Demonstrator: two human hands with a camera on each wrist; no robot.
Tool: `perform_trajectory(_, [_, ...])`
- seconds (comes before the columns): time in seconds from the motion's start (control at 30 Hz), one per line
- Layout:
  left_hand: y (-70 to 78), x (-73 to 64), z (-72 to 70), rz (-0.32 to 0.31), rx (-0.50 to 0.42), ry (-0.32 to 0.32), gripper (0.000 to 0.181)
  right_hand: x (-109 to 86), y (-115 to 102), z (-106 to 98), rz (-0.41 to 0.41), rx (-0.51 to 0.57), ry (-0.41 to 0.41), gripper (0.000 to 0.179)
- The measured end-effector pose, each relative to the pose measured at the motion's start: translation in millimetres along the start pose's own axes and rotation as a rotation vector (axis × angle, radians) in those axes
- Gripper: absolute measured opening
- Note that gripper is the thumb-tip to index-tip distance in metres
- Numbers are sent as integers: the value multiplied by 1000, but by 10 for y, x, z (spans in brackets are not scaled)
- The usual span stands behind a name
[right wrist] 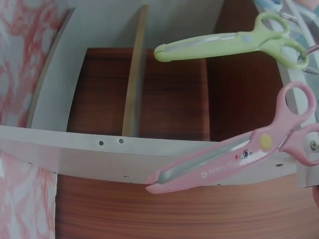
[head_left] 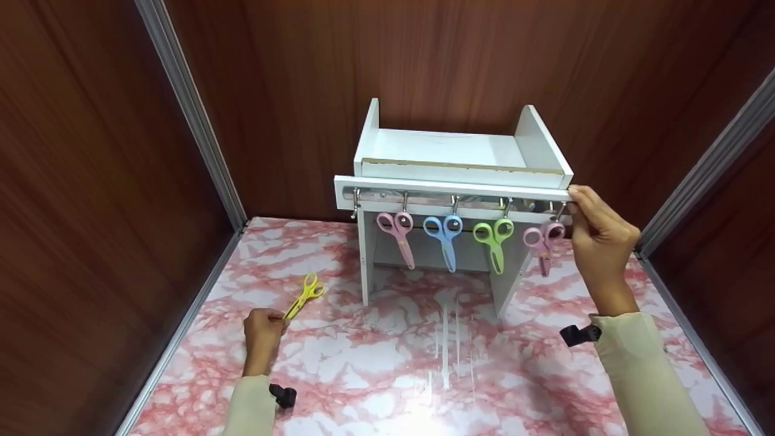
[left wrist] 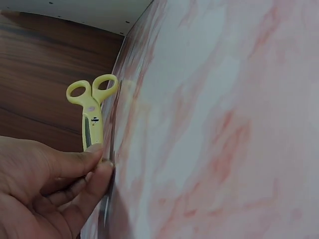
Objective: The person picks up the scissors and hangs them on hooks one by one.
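My left hand (head_left: 264,334) pinches the blade end of the yellow scissors (head_left: 307,293), low over the tabletop. In the left wrist view the handle loops of those scissors point away from the fingers. At the right end of the white hook rail (head_left: 346,200), my right hand (head_left: 602,239) grips the board's edge. From the rail's metal hooks hang pink scissors (head_left: 404,242), blue scissors (head_left: 447,242), green scissors (head_left: 495,248) and another pink pair (right wrist: 224,159) nearest the right hand. The leftmost hook (head_left: 355,203) carries nothing. Right fingertips are mostly outside the right wrist view.
The rail is on the front of a white shelf unit (head_left: 545,145) with raised sides. It stands on a red-and-white marbled tabletop (head_left: 351,387). Brown wood-grain panels (head_left: 454,54) enclose the back and both sides, with metal strips (head_left: 197,115) at the corners.
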State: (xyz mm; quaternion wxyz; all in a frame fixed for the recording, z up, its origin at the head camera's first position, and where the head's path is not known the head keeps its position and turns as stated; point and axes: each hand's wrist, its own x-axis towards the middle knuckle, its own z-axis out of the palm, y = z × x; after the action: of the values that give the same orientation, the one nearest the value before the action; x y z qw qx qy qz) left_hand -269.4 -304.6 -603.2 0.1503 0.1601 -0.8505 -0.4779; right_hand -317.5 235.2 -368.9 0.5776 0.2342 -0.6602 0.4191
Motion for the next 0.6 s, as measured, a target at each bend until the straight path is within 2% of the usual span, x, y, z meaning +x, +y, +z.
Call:
perform_trajectory(0.27, [-2, -28, 44, -131, -235, -27, 14, 4, 10, -12, -1, -2, -5, 26])
perform_trajectory(0.43, [-17, -43, 93, -172, -401, -39, 19, 27, -25, -14, -4, -9, -12, 28])
perform_trajectory(0.6, [-4, -76, 106, -203, -493, -70, 23, 65, -106, -5, -11, -3, -6, 26])
